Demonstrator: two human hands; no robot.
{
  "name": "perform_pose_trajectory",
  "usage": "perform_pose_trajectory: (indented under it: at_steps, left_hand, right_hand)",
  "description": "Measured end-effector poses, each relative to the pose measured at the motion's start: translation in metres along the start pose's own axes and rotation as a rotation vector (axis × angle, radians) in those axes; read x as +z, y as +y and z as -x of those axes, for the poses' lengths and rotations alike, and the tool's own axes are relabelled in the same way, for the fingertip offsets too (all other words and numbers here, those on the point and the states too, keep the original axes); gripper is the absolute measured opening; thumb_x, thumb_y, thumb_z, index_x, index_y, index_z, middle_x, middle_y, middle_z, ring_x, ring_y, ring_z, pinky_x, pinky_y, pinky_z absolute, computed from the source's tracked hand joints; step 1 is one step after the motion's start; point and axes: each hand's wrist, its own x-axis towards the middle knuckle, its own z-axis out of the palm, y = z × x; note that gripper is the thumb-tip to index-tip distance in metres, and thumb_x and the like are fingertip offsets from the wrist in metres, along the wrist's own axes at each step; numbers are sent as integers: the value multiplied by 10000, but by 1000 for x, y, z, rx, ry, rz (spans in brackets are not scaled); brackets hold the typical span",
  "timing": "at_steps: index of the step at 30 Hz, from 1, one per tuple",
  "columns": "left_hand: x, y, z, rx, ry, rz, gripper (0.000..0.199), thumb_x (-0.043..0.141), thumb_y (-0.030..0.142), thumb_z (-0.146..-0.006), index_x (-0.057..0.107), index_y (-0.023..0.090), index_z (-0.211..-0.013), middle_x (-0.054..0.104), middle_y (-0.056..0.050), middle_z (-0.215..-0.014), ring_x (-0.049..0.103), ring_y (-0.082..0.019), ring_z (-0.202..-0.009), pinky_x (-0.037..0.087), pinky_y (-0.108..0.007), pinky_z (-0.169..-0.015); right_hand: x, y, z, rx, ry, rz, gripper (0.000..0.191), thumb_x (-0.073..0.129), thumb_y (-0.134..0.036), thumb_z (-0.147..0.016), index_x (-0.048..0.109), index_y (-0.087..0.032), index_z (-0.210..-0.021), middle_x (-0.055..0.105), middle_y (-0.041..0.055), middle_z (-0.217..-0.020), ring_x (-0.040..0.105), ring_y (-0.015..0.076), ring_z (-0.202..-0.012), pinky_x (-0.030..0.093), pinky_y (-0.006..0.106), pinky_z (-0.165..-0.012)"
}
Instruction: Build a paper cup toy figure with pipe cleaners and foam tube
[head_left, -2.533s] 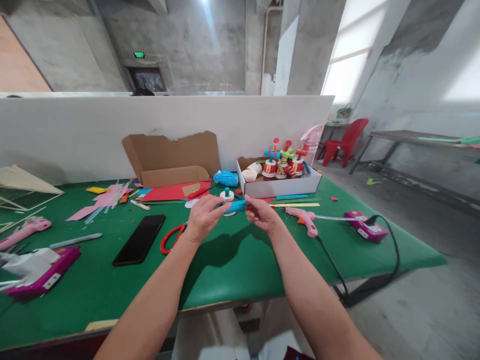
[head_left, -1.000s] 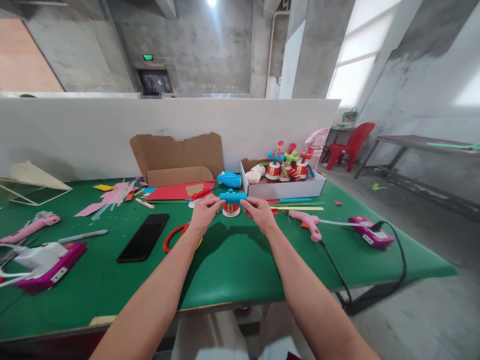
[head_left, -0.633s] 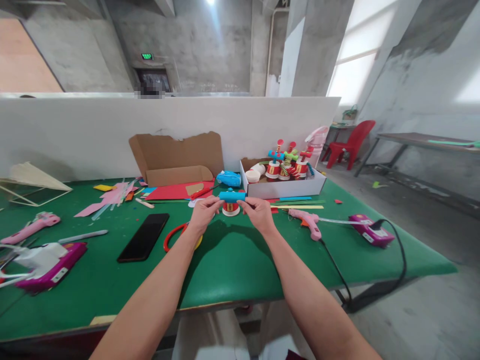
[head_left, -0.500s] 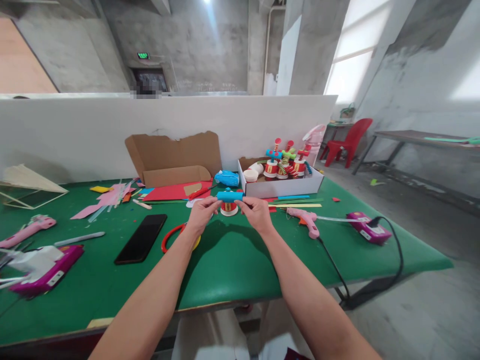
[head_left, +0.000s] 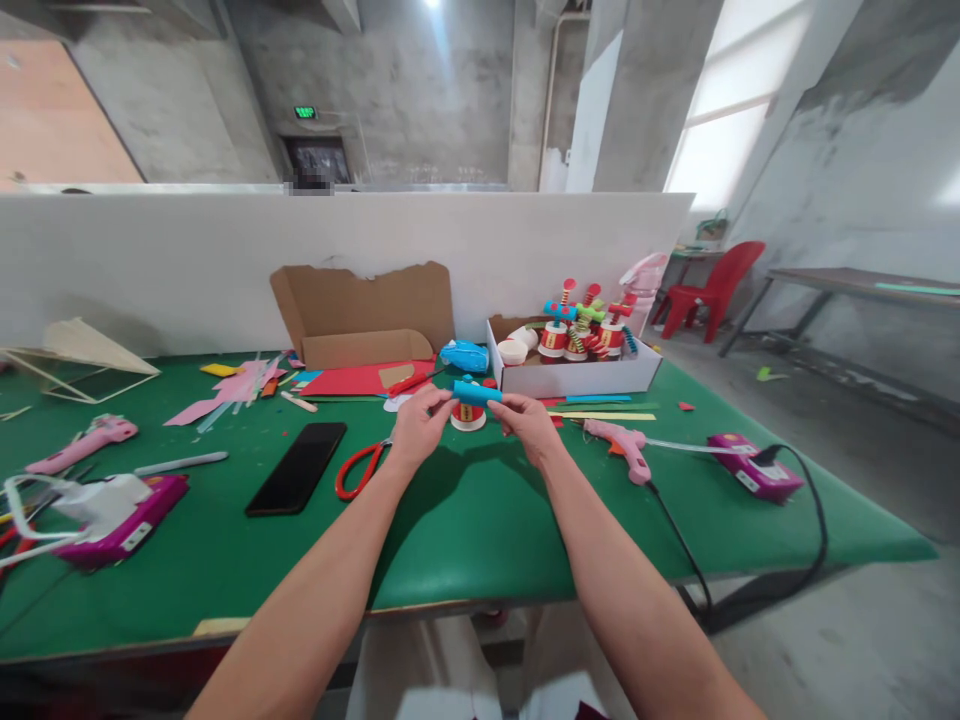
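A small blue paper tube (head_left: pixel 478 392) is held level between my two hands, one at each end. My left hand (head_left: pixel 424 425) pinches its left end, and my right hand (head_left: pixel 527 420) pinches the right end. Just behind and below the tube stands a red and white paper cup (head_left: pixel 468 417), upside down on the table and partly hidden by the tube. Red-handled scissors (head_left: pixel 360 470) lie beside my left wrist, their blades partly covered by that hand.
On the green table (head_left: pixel 480 540) lie a black phone (head_left: pixel 297 468), a pink glue gun (head_left: pixel 622 447) with its cord, and purple power strips (head_left: pixel 754 467). A white box (head_left: pixel 577 377) holds several cup figures. Paper scraps (head_left: pixel 232 390) and a cardboard box (head_left: pixel 367 315) are at the back.
The view has shifted a little, so the table appears moved to the right. The blue tube now tilts slightly, its right end lower. Both hands keep their pinch.
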Motion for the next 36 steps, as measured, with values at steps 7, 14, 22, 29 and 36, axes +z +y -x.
perform_pose_trajectory:
  at_steps: [7,14,22,29,36]
  left_hand:
    - [2,-3,3,347,19,-259,229,498,268,-914,675,171,-808,563,-40,-714,520,-151,-695,434,-263,-657]
    - [5,0,2,126,0,-49,163,567,253,-851,680,171,-767,554,-13,-675,494,-128,-625,401,-243,-595]
    - [5,5,-4,-489,-83,451,222,725,361,-625,670,151,-669,539,31,-538,424,-89,-494,332,-234,-506]
    - [4,0,-4,-645,-54,647,313,817,384,-517,638,146,-614,429,69,-405,365,-63,-417,303,-228,-479]
    - [3,4,-3,-768,-64,991,350,849,322,-538,547,152,-592,400,79,-426,381,-59,-432,382,-230,-516]
  right_hand:
    - [-3,3,-4,72,66,-61,384,835,-394,-449,694,-176,-733,566,-59,-550,443,62,-463,322,227,-464]
    - [-4,5,-6,94,139,-76,425,860,-412,-395,682,-175,-699,548,-71,-514,448,63,-458,351,231,-485]
    - [-2,0,-3,155,103,-192,416,868,-450,-424,692,-189,-696,602,-35,-585,552,99,-571,425,213,-506]
    - [-4,4,-5,208,45,-244,313,823,-443,-586,673,-197,-707,658,8,-746,614,115,-592,483,226,-500]
    - [4,10,-4,-6,-50,-234,449,816,-388,-603,645,-275,-1002,666,14,-1069,648,144,-834,536,263,-694]
